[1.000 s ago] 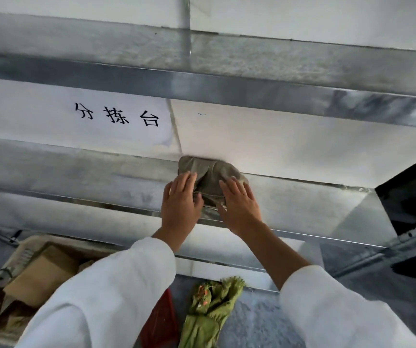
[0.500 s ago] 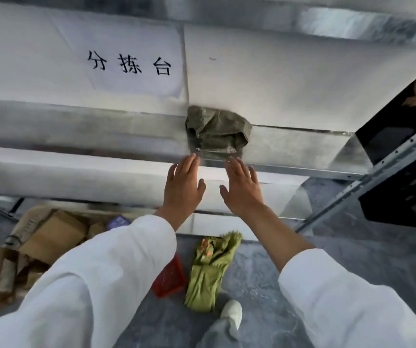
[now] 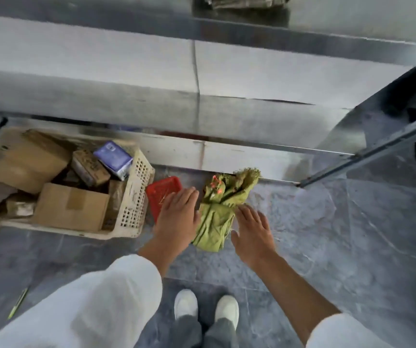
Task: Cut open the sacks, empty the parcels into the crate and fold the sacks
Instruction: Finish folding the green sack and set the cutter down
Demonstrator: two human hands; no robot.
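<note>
A white lattice plastic crate [image 3: 136, 197] sits on the grey floor [image 3: 327, 234] at left, heaped with cardboard parcels [image 3: 71, 209]. Beyond a small red basket [image 3: 160, 194] to its right, a crumpled olive-green sack [image 3: 217, 217] lies at the foot of a metal bench [image 3: 126, 71]. The left hand [image 3: 179, 214] and right hand [image 3: 252, 229] hover either side of the sack, fingers straight and spread, holding nothing.

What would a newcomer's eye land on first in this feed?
Most likely the crumpled green sack on the floor at centre, with the left hand and right hand spread open on either side of it. Next comes the white crate at left, heaped with cardboard boxes and a blue parcel, and a red basket lying between crate and sack.
</note>
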